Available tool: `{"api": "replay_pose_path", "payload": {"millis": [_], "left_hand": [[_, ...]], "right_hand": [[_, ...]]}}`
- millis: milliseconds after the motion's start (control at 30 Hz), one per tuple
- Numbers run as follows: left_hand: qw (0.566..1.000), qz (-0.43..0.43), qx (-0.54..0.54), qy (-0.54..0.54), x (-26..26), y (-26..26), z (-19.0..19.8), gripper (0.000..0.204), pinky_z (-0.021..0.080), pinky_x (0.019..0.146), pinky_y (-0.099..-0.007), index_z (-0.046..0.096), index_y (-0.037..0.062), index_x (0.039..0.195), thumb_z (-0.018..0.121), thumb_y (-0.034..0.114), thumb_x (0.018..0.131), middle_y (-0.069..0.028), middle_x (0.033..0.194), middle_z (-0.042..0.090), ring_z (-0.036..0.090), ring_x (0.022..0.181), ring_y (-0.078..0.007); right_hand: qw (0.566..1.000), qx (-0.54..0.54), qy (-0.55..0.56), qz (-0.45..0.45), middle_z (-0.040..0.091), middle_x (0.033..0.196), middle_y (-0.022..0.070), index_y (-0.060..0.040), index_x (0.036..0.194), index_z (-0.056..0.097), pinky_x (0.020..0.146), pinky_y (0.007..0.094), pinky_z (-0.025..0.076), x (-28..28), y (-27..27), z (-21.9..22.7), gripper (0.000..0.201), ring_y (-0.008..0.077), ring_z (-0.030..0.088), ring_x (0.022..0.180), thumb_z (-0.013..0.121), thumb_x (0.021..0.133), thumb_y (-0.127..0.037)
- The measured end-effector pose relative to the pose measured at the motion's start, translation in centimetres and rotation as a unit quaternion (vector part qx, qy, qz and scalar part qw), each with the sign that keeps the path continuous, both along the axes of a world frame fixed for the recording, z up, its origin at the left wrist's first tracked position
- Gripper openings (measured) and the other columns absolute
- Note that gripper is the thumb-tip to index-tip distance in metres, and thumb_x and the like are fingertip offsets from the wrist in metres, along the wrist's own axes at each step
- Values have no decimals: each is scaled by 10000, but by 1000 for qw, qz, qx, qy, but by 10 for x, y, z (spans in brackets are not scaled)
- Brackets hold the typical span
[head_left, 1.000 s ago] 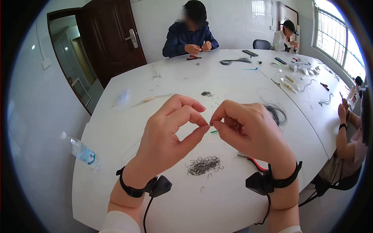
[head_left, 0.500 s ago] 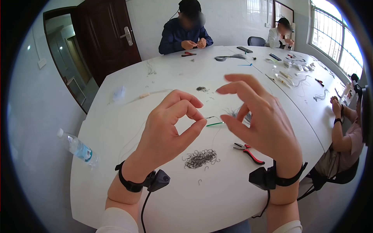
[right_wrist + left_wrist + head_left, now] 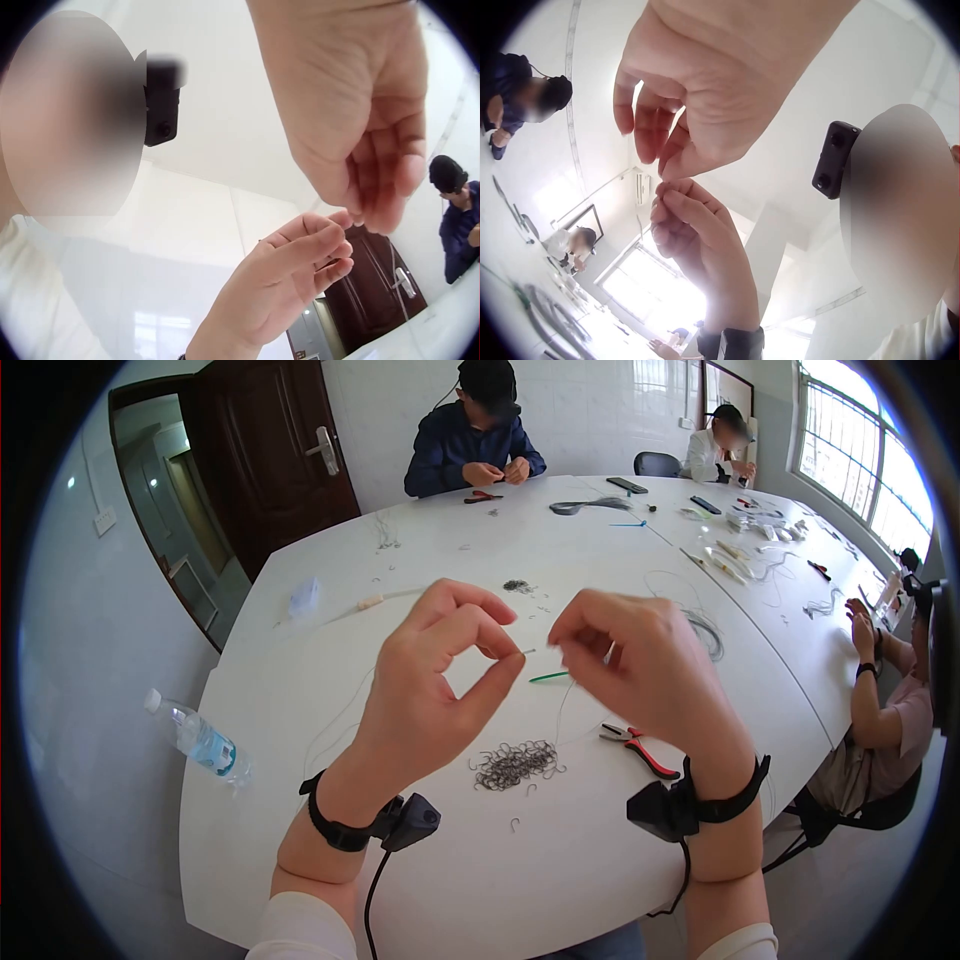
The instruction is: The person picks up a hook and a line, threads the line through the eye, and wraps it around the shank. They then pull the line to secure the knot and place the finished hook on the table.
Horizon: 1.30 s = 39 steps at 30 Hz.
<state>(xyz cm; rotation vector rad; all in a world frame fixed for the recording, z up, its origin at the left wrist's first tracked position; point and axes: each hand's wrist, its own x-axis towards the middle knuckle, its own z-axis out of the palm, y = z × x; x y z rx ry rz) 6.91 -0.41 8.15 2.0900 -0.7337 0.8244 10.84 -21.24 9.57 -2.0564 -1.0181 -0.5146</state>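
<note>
My left hand (image 3: pixel 432 670) pinches a small, thin fish hook between thumb and index finger, its shank (image 3: pixel 530 651) poking out toward the right hand. Just right of that tip, my right hand (image 3: pixel 645 665) has thumb and fingers brought together on a fine fishing line (image 3: pixel 395 259), which hangs below the fingertips in the right wrist view. Under both hands lies a pile of dark fish hooks (image 3: pixel 517 764), with a single hook (image 3: pixel 515 825) nearer me. Pliers with red handles (image 3: pixel 640 750) rest below the right hand. A green stick (image 3: pixel 548 677) shows between the hands.
A water bottle (image 3: pixel 200 738) leans at the table's left edge. Farther off are a smaller hook pile (image 3: pixel 517 586), a coil of line (image 3: pixel 706 635) and a wooden-handled tool (image 3: pixel 370 602). People sit across the white table (image 3: pixel 300 840) and at the right.
My right hand first parted from the left and spread its fingers, then came back with fingertips together beside the hook. The left hand keeps its pinch. The pliers came into fuller view.
</note>
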Motion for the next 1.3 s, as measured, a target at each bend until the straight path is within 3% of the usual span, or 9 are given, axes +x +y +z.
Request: {"api": "replay_pose_path", "payload": {"millis": [133, 233, 300, 500, 800, 1133, 1200, 1267, 1300], "left_hand": [[999, 14, -34, 27, -4, 4, 3, 126, 487, 825, -301, 635, 37, 823, 756, 15, 793, -90, 1051, 635, 622, 931, -187], [994, 2, 4, 106, 1, 6, 1, 108, 498, 751, -295, 651, 32, 826, 756, 38, 799, -69, 967, 644, 624, 826, -153], [953, -3, 156, 258, 9, 10, -7, 78, 504, 688, -309, 685, 42, 824, 743, 94, 820, -49, 837, 657, 627, 730, -158], [903, -12, 282, 325, 38, 5, -64, 100, 500, 658, -339, 737, 78, 832, 719, 176, 826, -70, 777, 685, 641, 706, -209], [958, 52, 192, 207, 26, 1, -44, 107, 512, 663, -338, 743, 73, 871, 704, 168, 841, -66, 791, 707, 655, 700, -224], [924, 34, 256, 280, 21, 4, -43, 200, 508, 657, -322, 721, 21, 878, 746, 213, 829, -107, 748, 687, 653, 673, -224], [901, 22, 283, 329, 15, 0, -39, 216, 507, 660, -310, 719, 15, 893, 757, 216, 823, -98, 738, 687, 656, 680, -202], [793, -196, 300, 493, 13, -3, -40, 199, 509, 664, -307, 722, 25, 904, 753, 202, 822, -76, 747, 698, 658, 684, -189], [741, -229, 319, 545, 9, -12, -38, 185, 510, 669, -298, 725, 29, 909, 740, 197, 833, -63, 756, 703, 658, 701, -174]], "right_hand": [[998, -3, -17, -68, 666, 687, 65, 1, 879, 676, 546, 243, 494, 10, -5, 3, 45, 107, 643, 584, 669, 841, -22], [994, -17, 97, -36, 701, 759, 103, 4, 894, 687, 597, 295, 513, 6, -11, 9, 94, 198, 687, 647, 673, 863, -83], [991, -12, 134, -13, 708, 768, 106, 6, 921, 703, 615, 291, 524, 4, -12, 10, 108, 183, 698, 657, 668, 871, -84], [993, -30, 117, 0, 717, 770, 67, -3, 970, 695, 578, 211, 506, 8, -16, 3, 98, 107, 696, 638, 685, 885, -51], [995, -25, 99, 3, 713, 746, 46, -29, 1048, 657, 555, 216, 481, 0, -19, 10, 203, 100, 671, 599, 707, 851, -32], [992, -63, 108, -15, 687, 751, 43, -9, 1044, 659, 547, 198, 454, 1, -29, 5, 184, 55, 614, 602, 687, 862, -22], [992, -57, 111, -15, 688, 756, 42, -8, 1043, 660, 557, 198, 462, 2, -33, 7, 176, 56, 617, 615, 684, 869, -29], [993, -48, 107, -15, 689, 761, 42, -7, 1041, 661, 567, 199, 471, 1, -36, 10, 169, 57, 621, 629, 680, 876, -36], [992, -54, 110, -15, 690, 765, 45, -2, 1043, 659, 574, 201, 480, -1, -38, 13, 164, 61, 622, 634, 673, 883, -37]]}}
